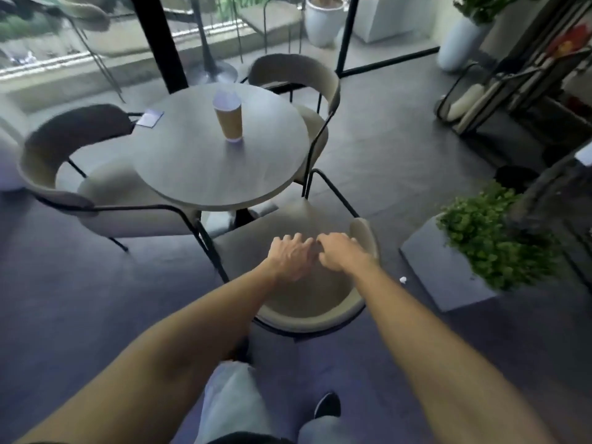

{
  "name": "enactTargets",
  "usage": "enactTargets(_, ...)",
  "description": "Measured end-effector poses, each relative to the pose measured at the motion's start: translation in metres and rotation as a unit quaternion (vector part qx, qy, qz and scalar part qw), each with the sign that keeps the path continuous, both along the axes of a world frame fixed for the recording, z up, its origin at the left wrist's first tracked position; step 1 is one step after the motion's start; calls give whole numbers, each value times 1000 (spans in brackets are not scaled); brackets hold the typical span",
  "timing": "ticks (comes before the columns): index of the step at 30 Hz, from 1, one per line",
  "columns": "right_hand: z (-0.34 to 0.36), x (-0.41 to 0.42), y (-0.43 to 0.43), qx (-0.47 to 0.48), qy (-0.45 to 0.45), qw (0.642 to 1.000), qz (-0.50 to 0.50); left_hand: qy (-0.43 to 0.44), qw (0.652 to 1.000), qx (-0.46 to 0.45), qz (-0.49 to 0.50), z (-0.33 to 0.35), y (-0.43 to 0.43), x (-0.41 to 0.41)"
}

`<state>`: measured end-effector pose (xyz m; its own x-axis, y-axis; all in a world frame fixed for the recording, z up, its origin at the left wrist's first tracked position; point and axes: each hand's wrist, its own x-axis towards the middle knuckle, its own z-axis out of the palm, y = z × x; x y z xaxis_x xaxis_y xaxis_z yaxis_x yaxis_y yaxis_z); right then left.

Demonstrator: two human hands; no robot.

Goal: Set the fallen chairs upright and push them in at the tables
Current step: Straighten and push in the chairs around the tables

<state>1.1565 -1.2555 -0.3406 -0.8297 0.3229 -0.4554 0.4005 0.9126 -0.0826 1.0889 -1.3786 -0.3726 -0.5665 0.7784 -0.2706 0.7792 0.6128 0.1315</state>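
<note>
Beyond both hands stands the round bench (198, 161), the largest thing in the frame, on a dark central foot. To the left of the hands and further out, a curved-back chair (64, 168) stands upright with its seat tucked part way under the bench rim. Beyond the hands on the far right side of the bench, a second chair (298, 72) also stands upright and close in. Directly under the hands is the near chair (307, 302), upright, its pale rounded backrest curving toward the person and its seat reaching toward the bench edge. To the right of the hands a leafy planter (448, 267) sits on the floor. The left hand (290, 256) and right hand (341, 254) hover side by side, almost touching, fingers loosely curled and gripping nothing, over the near chair's seat. On the bench beyond them stand a brown paper cup (228, 118) and a small card (150, 118) lying flat.
</note>
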Motion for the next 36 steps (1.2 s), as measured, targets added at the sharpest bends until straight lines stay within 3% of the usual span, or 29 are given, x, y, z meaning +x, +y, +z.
enactTargets(7,-31,39,9,-26,-56,994,92,-28,991,-25,126,-21,-19,63)
enactTargets(16,-58,76,12,-48,-67,987,140,-46,980,-49,187,-37,-33,111)
enactTargets(25,-95,119,47,-10,-135,947,291,-89,940,-64,324,-84,7,183)
enactTargets(29,-110,138,66,6,-99,940,325,-39,935,-73,345,-104,28,217)
enactTargets(36,-134,135,74,38,-68,938,337,5,943,-101,317,-119,18,207)
